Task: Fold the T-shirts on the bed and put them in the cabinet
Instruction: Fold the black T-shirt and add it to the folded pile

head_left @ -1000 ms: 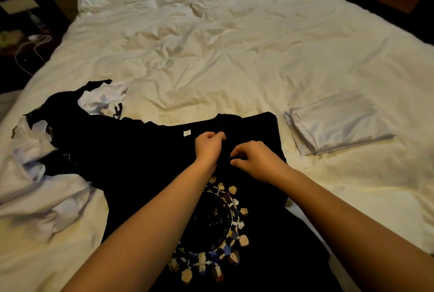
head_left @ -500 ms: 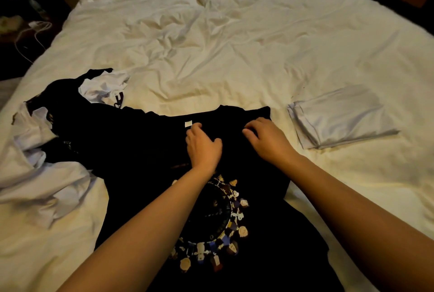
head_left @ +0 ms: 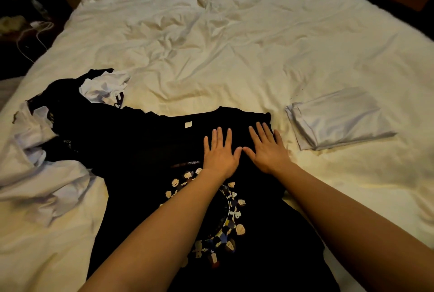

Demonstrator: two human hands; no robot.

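A black T-shirt [head_left: 145,150] lies spread on the near part of the bed [head_left: 234,52]. The left hand [head_left: 219,152] and right hand [head_left: 266,148] press flat on it, fingers straight, gripping nothing. A folded white shirt [head_left: 340,119] lies just right; crumpled shirts [head_left: 35,162] lie left.
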